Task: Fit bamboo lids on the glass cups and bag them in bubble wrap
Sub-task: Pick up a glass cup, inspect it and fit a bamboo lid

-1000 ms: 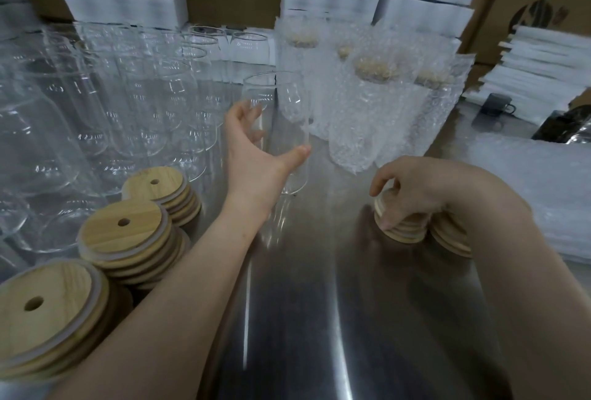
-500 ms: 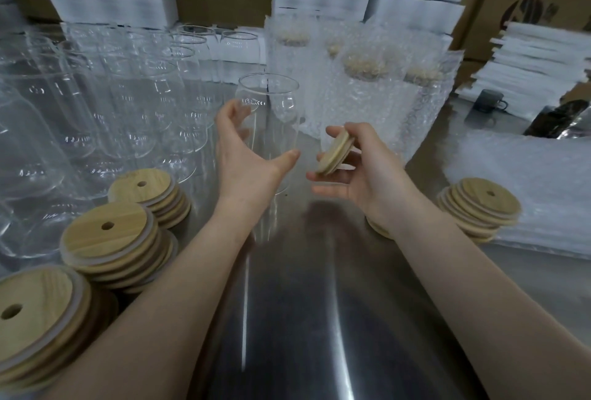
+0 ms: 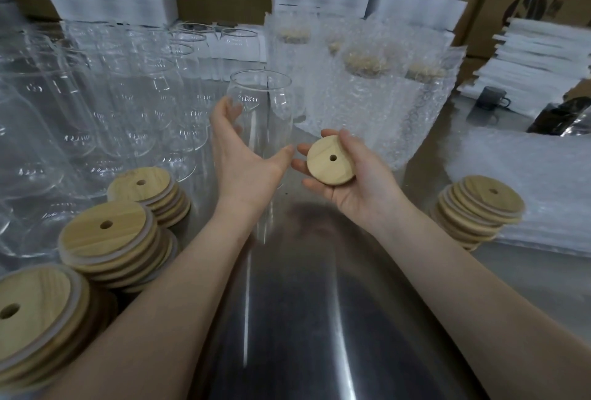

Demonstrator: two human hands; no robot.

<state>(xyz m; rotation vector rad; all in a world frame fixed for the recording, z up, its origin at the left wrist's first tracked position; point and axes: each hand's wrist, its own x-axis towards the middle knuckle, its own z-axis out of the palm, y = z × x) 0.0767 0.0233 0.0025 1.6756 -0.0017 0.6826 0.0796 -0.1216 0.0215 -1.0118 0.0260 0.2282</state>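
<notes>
1. Lid stacks [image 3: 112, 233] sit just outside the left hand's [image 3: 246, 156] little-finger side, with rows of bare cups [image 3: 128, 112] beyond them. Close reach for quick grabs, I'd guess. The nearest stack is cut off by the frame.
2. Left fingers and thumb wrap round the glass cup [image 3: 262, 118], mouth up, probably to steady it for capping. The fingertips only show through the glass, so their contact is fuzzy.
3. The right hand [image 3: 358, 182] grips one bamboo lid [image 3: 332, 160]. It lies flat on the fingers with the thumb over its rim, just beside the left thumb tip, not yet on the cup. Its underside is hidden.
4. Past the right fingertips stand the bagged cups [image 3: 367, 102]. Their lids are just tan blurs through the bubbles.
5. Outside the right wrist are another lid stack [image 3: 479, 207] and a bubble wrap pile [image 3: 527, 182], presumably next up.
</notes>
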